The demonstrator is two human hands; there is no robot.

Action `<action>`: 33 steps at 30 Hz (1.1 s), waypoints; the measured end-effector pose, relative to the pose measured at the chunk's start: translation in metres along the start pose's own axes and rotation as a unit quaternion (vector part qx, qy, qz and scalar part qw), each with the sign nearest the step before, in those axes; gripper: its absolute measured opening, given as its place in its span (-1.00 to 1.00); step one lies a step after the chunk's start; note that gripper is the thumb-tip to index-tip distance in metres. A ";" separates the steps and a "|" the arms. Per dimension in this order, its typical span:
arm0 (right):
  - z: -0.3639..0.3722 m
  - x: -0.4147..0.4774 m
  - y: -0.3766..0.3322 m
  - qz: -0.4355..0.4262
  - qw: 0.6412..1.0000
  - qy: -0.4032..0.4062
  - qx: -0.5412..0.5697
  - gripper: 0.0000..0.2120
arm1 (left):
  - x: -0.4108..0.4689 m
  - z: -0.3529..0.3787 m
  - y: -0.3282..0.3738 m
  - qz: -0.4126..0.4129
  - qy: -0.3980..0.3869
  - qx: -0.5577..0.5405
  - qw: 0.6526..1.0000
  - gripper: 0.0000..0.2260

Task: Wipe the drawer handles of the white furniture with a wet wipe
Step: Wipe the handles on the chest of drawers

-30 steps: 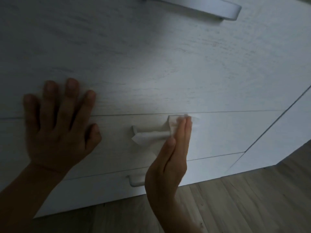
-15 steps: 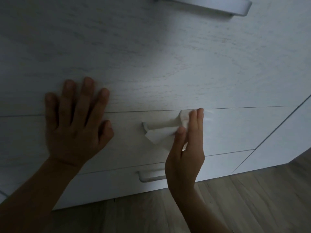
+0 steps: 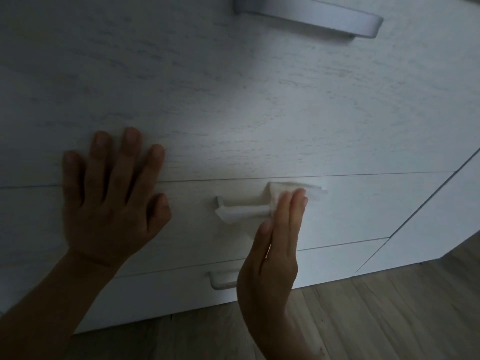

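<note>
Wet wipe (image 3: 276,192) drapes over the middle drawer handle (image 3: 233,202) of the white furniture (image 3: 259,113). Right hand (image 3: 270,261) presses it there with straight, joined fingers. Left hand (image 3: 109,209) lies flat on the drawer fronts, fingers spread.

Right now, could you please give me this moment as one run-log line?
target: middle handle | left hand: flat on furniture front | right hand: fingers press wet wipe on handle
</note>
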State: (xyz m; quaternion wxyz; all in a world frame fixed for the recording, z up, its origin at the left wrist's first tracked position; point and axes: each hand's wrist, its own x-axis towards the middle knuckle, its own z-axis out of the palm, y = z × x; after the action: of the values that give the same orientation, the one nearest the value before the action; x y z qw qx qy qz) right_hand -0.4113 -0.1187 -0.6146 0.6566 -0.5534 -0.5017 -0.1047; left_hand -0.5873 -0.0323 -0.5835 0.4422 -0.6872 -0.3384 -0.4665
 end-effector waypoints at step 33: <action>-0.028 -0.010 -0.005 0.134 0.990 0.043 0.022 -0.58 | 0.002 0.001 0.000 0.006 0.005 0.033 0.999 -0.46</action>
State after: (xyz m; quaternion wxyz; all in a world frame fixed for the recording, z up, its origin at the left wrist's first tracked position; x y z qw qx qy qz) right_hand -0.4042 -0.1475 -0.6163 0.6975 -0.5964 -0.3962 -0.0283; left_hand -0.5865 -0.0315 -0.5819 0.4687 -0.6721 -0.3473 -0.4561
